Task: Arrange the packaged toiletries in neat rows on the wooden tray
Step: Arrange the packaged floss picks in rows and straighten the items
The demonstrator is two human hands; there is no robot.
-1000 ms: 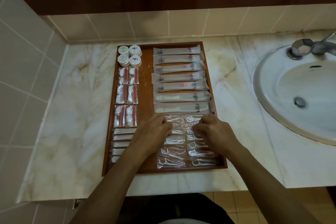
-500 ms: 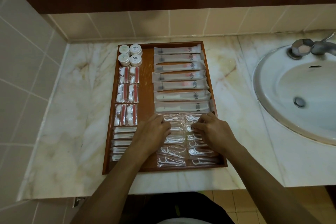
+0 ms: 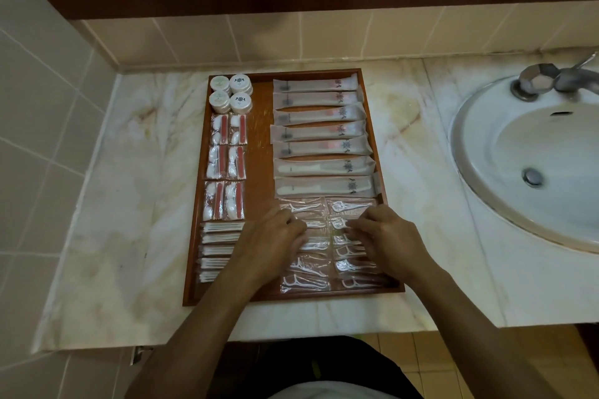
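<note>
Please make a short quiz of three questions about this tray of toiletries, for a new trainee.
1. True or false: the round white containers sit in the far left corner of the wooden tray.
2. How many long sachets lie stacked in the right column?
3. Both hands work on which items? A) cotton swab packets B) floss pick packets C) round containers

Key:
1. True.
2. Seven.
3. B: the left hand and right hand rest on the floss pick packets.
</note>
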